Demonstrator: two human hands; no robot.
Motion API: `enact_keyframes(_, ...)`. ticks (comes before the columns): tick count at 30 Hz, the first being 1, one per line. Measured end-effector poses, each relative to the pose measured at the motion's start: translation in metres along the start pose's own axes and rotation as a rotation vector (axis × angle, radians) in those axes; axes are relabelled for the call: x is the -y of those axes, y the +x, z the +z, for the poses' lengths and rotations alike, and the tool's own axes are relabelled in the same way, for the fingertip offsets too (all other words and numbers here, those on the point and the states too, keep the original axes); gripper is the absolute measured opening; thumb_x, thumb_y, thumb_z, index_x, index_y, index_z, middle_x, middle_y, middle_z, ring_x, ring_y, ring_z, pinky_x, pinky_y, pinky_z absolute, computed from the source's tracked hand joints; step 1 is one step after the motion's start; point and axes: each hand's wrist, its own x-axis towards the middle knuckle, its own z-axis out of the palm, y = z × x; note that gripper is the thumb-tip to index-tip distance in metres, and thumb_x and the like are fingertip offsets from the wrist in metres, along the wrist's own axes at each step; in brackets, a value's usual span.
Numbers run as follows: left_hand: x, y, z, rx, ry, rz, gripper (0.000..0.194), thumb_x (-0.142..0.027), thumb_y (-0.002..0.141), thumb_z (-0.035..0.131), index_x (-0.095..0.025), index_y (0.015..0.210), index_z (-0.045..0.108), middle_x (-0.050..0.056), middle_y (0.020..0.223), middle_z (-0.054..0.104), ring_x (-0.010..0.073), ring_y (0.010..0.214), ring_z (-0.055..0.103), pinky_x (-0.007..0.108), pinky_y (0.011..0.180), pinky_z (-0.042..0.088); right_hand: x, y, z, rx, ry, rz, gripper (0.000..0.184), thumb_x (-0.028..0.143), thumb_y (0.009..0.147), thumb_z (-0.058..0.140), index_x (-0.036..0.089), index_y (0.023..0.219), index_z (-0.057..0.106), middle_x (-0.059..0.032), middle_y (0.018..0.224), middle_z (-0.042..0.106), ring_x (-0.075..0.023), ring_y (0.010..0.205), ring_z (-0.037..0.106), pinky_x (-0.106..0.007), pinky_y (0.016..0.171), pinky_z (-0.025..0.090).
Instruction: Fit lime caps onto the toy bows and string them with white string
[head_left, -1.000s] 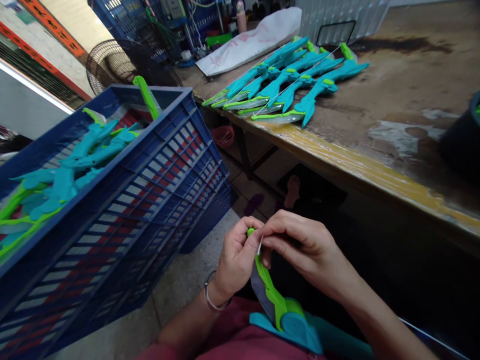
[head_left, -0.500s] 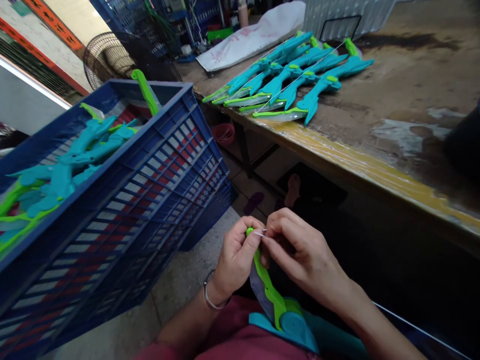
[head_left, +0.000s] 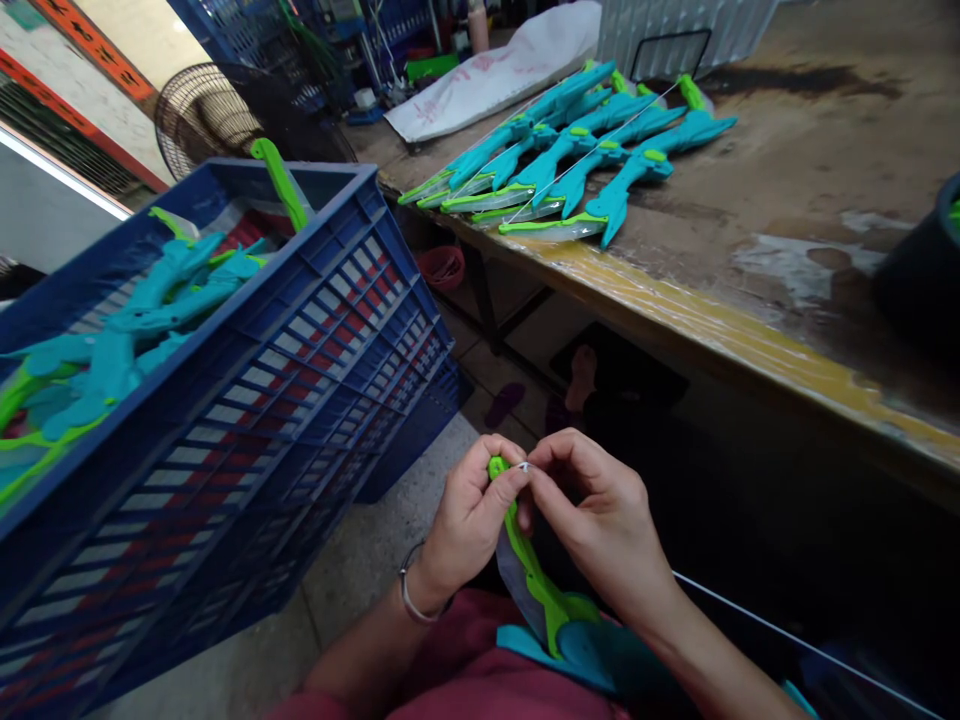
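A green and teal plastic toy bow (head_left: 531, 570) rests across my lap, its green limb tilted upward. My left hand (head_left: 469, 520) is closed around the tip of that limb, with thumb and forefinger pressed together near a white string (head_left: 524, 466). A short bit of the string shows between both hands' fingertips, and it looks looped or knotted. My right hand (head_left: 600, 510) pinches the string close beside the left thumb; its curled fingers are partly hidden. A taut length of white string runs away past my right forearm.
On my left stands a blue plastic crate (head_left: 330, 290) holding several more toy bows (head_left: 120, 340). Several strung bows (head_left: 637, 180) lie on the worn wooden table (head_left: 810, 170) ahead. A dark bucket (head_left: 919, 270) stands at right, a fan (head_left: 217, 115) behind the crate.
My right fingertips have come closer to my left ones, and the string between them has drawn into a small bunch. More of the taut string shows beside my right forearm. The view has shifted slightly.
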Motion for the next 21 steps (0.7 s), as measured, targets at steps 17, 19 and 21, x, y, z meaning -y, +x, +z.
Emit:
enact_keyframes(17,0.009,0.004,0.003,0.068,-0.369,-0.053,0.019,-0.034,0.098,0.063,-0.016,0.092,0.060,-0.004,0.060,0.057,0.0086,0.049,0.052,0.019,0.050,0.044,0.005,0.002,-0.007,0.007,-0.232,-0.391,0.015,0.007,0.098,0.055,0.021,0.094,0.060,-0.0012,0.095,0.063,-0.0102,0.082,0.064,-0.023,0.071,0.052)
enact_keyframes(19,0.010,0.005,0.001,0.098,-0.393,-0.037,0.020,-0.034,0.097,0.065,-0.015,0.091,0.061,-0.003,0.059,0.058,0.0086,0.049,0.053,0.019,0.050,0.044,0.004,0.004,-0.009,0.032,-0.244,-0.419,0.015,0.006,0.098,0.056,0.021,0.099,0.061,-0.0012,0.096,0.064,-0.0102,0.085,0.064,-0.023,0.074,0.052)
enact_keyframes(21,0.011,0.006,0.000,0.116,-0.407,-0.038,0.020,-0.034,0.096,0.066,-0.015,0.091,0.062,-0.003,0.057,0.058,0.0090,0.049,0.054,0.019,0.051,0.045,0.003,0.005,-0.011,0.061,-0.247,-0.417,0.017,0.006,0.099,0.056,0.021,0.105,0.062,-0.0012,0.098,0.066,-0.0104,0.087,0.066,-0.022,0.074,0.053)
